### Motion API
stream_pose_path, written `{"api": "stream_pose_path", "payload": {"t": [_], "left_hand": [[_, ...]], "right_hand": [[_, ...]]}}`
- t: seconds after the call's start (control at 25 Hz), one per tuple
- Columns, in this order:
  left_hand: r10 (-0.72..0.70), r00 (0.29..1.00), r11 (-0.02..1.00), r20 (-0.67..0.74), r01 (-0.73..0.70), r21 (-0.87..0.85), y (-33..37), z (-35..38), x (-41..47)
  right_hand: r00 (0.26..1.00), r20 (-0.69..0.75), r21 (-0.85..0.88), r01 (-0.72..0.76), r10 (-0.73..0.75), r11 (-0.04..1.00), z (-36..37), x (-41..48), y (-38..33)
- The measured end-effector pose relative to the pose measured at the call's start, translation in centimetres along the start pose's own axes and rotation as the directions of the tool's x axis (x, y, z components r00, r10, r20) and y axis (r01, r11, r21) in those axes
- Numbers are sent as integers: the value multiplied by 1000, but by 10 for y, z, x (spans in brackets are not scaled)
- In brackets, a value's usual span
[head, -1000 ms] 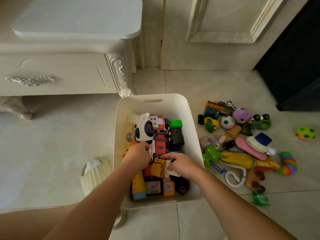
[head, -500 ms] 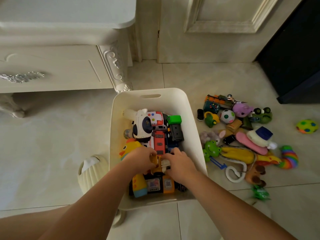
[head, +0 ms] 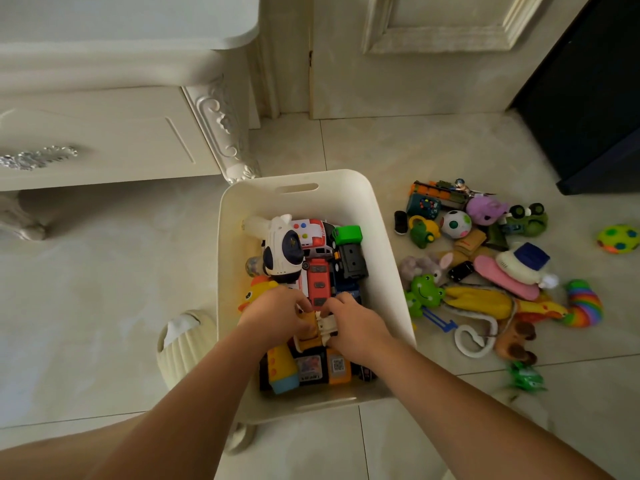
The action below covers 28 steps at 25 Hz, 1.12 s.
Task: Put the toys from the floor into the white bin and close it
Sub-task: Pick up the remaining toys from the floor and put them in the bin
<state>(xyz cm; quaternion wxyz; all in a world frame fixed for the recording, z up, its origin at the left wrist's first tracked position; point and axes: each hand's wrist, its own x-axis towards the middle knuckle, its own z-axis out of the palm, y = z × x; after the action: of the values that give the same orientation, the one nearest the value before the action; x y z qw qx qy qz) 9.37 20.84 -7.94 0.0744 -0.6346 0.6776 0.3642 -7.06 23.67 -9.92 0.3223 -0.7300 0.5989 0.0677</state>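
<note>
In the head view, both hands have drawn closer together over the near half of the white bin (head: 388, 251). The left hand (head: 277, 315) and right hand (head: 356, 327) now curl together around a small tan-and-white toy (head: 320, 325), pinching it between them. The yellow duck (head: 258, 294), hidden earlier, shows beside the left wrist. Loose toys, among them a green frog (head: 424, 291), remain on the floor (head: 450, 150) to the right.

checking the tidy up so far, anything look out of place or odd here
Yes: a pile of toys, including a green frog and a rainbow spiral, lies on the floor right of the white bin. A spotted ball sits apart, farther right. No lid is on the bin.
</note>
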Motion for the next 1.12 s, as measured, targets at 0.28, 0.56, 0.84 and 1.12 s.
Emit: {"api": "stream_pose_path", "payload": {"t": [0.28, 0.56, 0.84, 1.12], "left_hand": [[-26, 1000, 974, -9, 27, 224, 9, 9, -5], [15, 998, 999, -58, -12, 52, 37, -7, -5], [208, 832, 901, -514, -368, -231, 157, -23, -21], [493, 849, 856, -193, -512, -66, 231, 29, 19]], "right_hand": [[999, 13, -166, -45, 47, 985, 4, 2, -6], [986, -128, 204, -75, 103, 976, -28, -22, -4], [786, -450, 786, 124, 424, 606, -94, -65, 49], [434, -132, 935, -243, 891, 257, -64, -66, 225]]}}
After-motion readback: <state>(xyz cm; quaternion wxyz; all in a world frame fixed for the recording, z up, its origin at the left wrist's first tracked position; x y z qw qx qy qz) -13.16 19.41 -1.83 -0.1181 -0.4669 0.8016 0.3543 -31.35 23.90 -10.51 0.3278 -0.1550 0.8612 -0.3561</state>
